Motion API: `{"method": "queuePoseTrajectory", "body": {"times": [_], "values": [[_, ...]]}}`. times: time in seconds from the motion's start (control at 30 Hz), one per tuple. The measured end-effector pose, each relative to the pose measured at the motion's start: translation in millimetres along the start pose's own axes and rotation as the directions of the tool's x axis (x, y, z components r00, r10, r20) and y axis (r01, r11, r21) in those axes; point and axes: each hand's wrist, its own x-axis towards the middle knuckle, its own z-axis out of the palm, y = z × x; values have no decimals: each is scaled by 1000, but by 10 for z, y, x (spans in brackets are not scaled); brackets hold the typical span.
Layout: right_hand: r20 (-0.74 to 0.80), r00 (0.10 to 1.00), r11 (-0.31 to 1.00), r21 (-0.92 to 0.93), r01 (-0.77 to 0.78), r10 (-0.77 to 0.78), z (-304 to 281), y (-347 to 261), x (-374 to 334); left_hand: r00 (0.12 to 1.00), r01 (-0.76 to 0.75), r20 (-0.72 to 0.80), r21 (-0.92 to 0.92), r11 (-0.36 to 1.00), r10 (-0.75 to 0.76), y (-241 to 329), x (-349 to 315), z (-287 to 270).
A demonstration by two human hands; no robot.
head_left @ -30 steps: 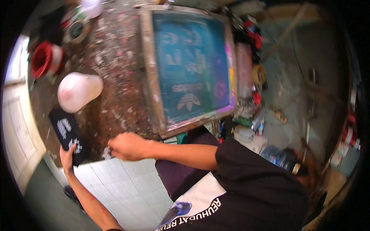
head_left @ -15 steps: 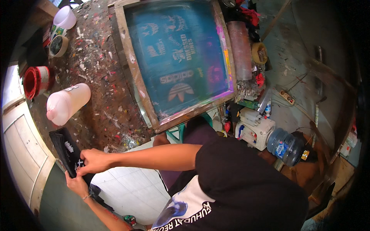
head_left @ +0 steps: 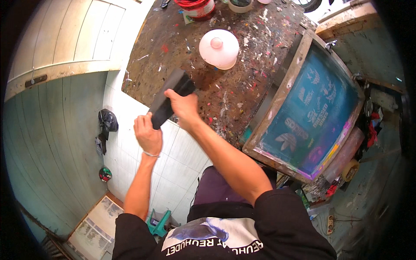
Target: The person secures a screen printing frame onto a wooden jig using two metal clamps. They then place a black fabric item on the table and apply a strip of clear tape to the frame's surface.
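A stack of thin black sheets (head_left: 161, 112), long and narrow, is gripped between my two hands just over the table's near edge. My left hand (head_left: 148, 133) is closed round its lower end, with a bracelet at the wrist. Higher up, my right hand (head_left: 184, 106) clasps its right side, thumb across the top. Whether the sheets are cloth or plastic I cannot tell. Beyond them on the paint-spattered table (head_left: 143, 73) stands a pale pink plastic bottle (head_left: 227, 54), its cap facing me.
To the right lies a wooden-framed printing screen (head_left: 277, 104) with blue mesh. A red tub (head_left: 197, 9) and a round container (head_left: 240, 5) stand at the far edge. A black plastic bag (head_left: 107, 120) hangs by the left wall; a green stool (head_left: 159, 222) is below.
My view has swung left, so the table and screen now sit further right. Both hands keep the black stack, which now shows a plain side instead of white prints.
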Motion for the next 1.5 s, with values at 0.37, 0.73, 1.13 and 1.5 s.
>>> {"method": "queuePoseTrajectory", "body": {"times": [0.37,0.73,1.13,1.5], "values": [[-20,984,911,-376,-172,177,-1711,-274,308,944,308,223,-338,889,-242,1330,-983,850],[147,984,748,-663,26,96,-1829,-709,553,174,732,905,-382,-564,-388,986,-1066,996],[270,825,5,-951,308,496,-1203,-1236,947,176,814,885,-377,-442,-430,942,-996,934],[670,659,156,-732,663,341,-1587,-1123,1076,814,573,311,-570,590,-490,671,-625,743]]}}
